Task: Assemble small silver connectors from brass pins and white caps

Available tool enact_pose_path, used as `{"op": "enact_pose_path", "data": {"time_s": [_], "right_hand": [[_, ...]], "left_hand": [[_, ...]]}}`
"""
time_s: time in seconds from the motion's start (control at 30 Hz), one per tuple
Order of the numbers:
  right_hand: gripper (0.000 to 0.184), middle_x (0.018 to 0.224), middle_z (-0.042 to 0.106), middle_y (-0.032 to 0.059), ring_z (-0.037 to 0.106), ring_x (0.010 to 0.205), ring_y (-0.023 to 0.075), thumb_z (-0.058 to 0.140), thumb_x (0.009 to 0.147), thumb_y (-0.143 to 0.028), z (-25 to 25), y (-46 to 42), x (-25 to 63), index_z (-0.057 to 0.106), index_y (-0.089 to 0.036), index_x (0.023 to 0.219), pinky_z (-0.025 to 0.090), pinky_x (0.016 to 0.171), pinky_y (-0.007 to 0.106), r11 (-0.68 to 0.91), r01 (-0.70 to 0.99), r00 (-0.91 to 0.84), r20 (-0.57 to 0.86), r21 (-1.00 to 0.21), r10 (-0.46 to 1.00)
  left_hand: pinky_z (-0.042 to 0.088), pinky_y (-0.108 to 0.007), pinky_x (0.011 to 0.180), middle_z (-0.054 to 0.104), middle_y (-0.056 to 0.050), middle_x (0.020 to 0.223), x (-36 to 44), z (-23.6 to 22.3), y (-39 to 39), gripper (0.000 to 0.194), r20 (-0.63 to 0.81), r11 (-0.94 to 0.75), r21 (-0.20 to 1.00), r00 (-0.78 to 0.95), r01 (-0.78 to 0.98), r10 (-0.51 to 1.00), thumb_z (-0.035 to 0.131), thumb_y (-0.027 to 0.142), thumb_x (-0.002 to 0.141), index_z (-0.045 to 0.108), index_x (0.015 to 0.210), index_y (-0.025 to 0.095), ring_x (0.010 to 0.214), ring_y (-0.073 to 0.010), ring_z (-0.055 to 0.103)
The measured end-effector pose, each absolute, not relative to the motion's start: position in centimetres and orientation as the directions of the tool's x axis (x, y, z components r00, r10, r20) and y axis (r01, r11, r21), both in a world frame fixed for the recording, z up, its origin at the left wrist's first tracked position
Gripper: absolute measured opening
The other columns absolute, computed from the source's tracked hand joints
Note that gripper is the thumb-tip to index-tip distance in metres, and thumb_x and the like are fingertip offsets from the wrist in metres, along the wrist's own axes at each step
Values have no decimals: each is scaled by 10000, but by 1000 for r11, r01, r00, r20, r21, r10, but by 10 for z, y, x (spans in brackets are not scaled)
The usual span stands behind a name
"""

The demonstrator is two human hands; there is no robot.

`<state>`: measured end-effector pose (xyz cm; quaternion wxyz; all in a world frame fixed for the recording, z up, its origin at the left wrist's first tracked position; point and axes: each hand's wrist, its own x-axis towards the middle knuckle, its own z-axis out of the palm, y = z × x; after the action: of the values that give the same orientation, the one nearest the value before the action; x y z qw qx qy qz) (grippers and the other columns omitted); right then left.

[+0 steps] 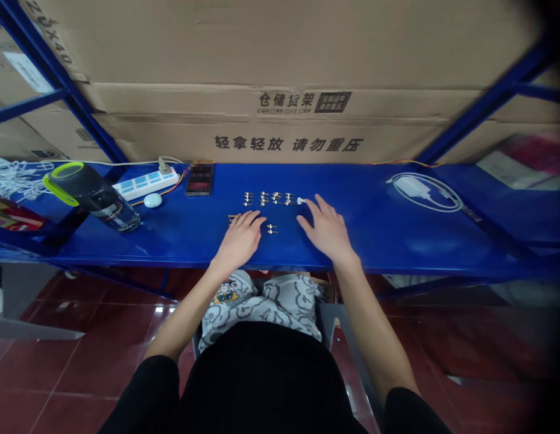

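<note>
My left hand [241,238] rests low over the blue shelf [370,241], fingers stretched out, partly covering some brass-coloured small pieces [232,216]. Just right of its thumb lie two small white-and-brass pins [272,229]. Several more such pins [264,198] lie in short columns behind the hands. My right hand [327,229] has its thumb and fingers apart. Its index fingertip touches or nearly touches a small white piece [300,201] at the right end of those columns; contact is hard to make out.
On the left stand a dark bottle [94,196] with a lime-green loop, a white power strip [146,182] and a white mouse-like object [153,200]. A dark phone-like object [200,178] lies behind. To the right is a charger with white cable [418,188]. Cardboard boxes [280,54] back the shelf.
</note>
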<state>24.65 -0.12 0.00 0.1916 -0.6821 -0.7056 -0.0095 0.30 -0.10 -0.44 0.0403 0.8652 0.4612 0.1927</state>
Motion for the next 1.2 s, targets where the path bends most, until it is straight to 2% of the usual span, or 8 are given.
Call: {"op": "enact_pose_path", "data": {"time_s": [0.2,0.3,0.4,0.57,0.67,0.8,1.07,1.2], "right_hand": [[475,1507,578,110,491,1419,371,433,1033,-396,-8,-2,246,612,-172,1412,393,1139,584,78,972,-2,320,-223,947],[391,1394,671,127,586,1330,352,491,1012,-338,-5,-4,244,687,-179,1310,443,1086,575,111,963,-9,381,-247,925],[340,1297,728,121,660,1227,325,519,993,-278,-1,-6,244,719,-193,1255,495,1030,533,182,943,-48,426,-279,904],[319,1201,768,97,703,1108,303,535,969,-225,3,-6,244,747,-213,1207,537,936,472,279,906,-84,509,-319,857],[293,1086,791,77,723,989,275,541,960,-225,2,-4,242,777,-245,1133,539,877,433,288,884,-47,544,-368,838],[255,995,794,57,721,887,252,549,966,-281,3,-4,236,791,-269,1045,522,845,410,303,872,-62,528,-384,847],[212,927,787,27,726,890,238,568,943,-290,5,-5,233,758,-273,1038,522,814,383,295,858,-74,467,-421,881],[212,931,785,29,729,897,235,566,946,-307,5,-5,233,754,-275,1039,528,812,375,290,855,-70,458,-430,886]], "left_hand": [[341,-486,1235,566,-114,1492,4,-7,-2,377,336,-571,282,478,771,811,431,127,1032,611,1364,137,1422,-278,481],[344,-458,1231,677,-75,1339,6,-2,-3,297,453,-575,325,410,751,791,486,120,1015,679,1233,178,1317,-235,571],[421,-447,1148,730,-49,1197,3,7,-2,227,520,-548,355,327,758,789,546,141,999,703,1151,205,1191,-233,629],[509,-417,960,729,-49,1172,-27,24,2,177,414,-445,346,292,826,862,611,213,988,711,1133,223,1093,-264,656],[517,-368,875,735,-46,1088,-51,35,4,150,368,-337,357,201,871,908,601,268,1001,713,1095,234,1049,-257,669],[501,-324,754,732,-26,985,-72,43,4,176,157,-228,377,181,898,971,670,373,962,696,1085,250,946,-239,691],[479,-308,804,713,6,1087,-74,46,-1,132,101,-373,379,362,847,927,687,302,945,687,1076,282,1034,-210,675],[478,-291,764,713,11,1045,-68,51,-3,166,83,-412,382,414,827,907,665,294,955,730,1107,314,913,-181,681]]}}
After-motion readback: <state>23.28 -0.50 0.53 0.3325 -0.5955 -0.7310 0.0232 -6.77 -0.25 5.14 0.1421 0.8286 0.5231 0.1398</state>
